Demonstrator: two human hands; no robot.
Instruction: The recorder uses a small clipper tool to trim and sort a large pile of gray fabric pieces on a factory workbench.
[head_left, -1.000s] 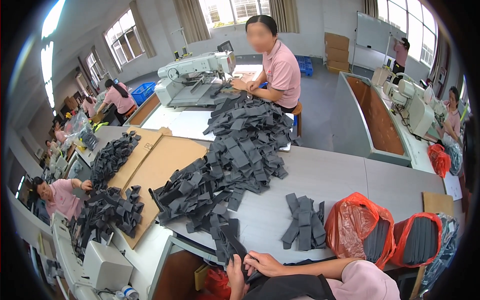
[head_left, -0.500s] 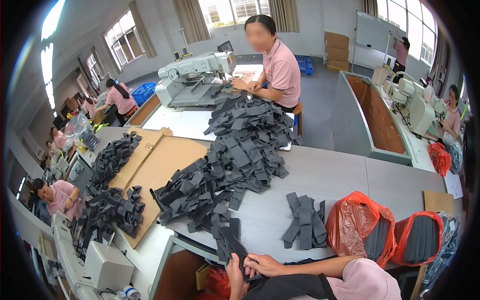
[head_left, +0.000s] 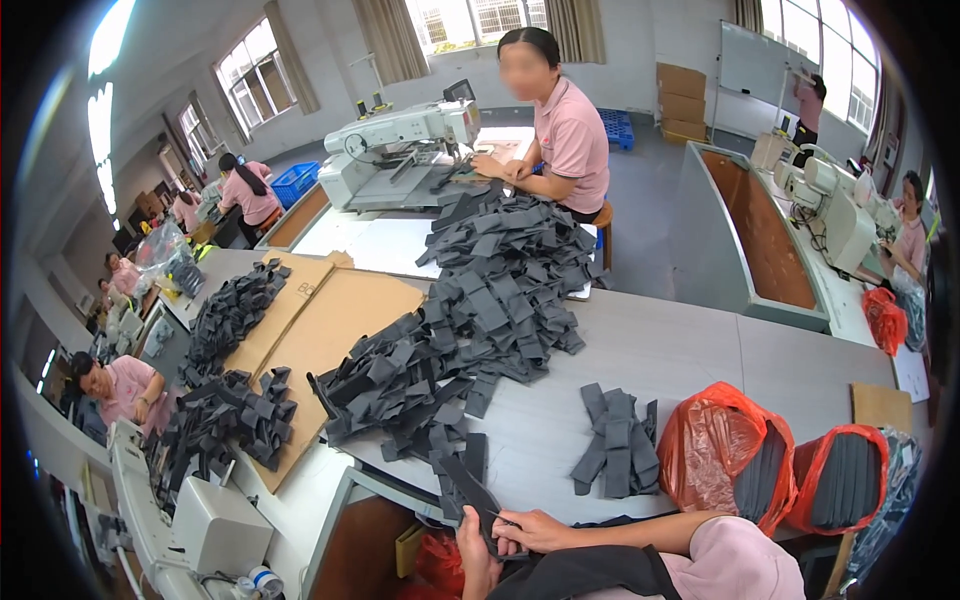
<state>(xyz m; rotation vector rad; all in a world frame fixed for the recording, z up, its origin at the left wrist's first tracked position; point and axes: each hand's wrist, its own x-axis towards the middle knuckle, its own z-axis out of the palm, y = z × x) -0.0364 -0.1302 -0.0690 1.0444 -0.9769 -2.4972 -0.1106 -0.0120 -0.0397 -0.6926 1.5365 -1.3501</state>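
At the table's near edge, my left hand [head_left: 476, 556] is closed round a dark grey fabric strip [head_left: 468, 487], which runs up from the fingers toward the pile. Beside it my right hand [head_left: 537, 530] is closed against the same strip. A small, thin, dark pointed tool [head_left: 508, 521] shows at its fingers; its kind is too small to tell. Just beyond my hands lies a large heap of dark grey fabric pieces [head_left: 505, 290], spreading back to the sewing machine. To the right is a small stack of similar strips [head_left: 617, 442].
Red plastic bags [head_left: 712, 440] packed with grey strips stand at the right. Cardboard [head_left: 375, 305] bears more pieces at the left, near a white machine [head_left: 215, 530]. Across the table a co-worker [head_left: 572, 135] sits at a large sewing machine [head_left: 395, 150].
The whole view has shifted slightly. My hands stay close together on the strip, with only slight finger movement.
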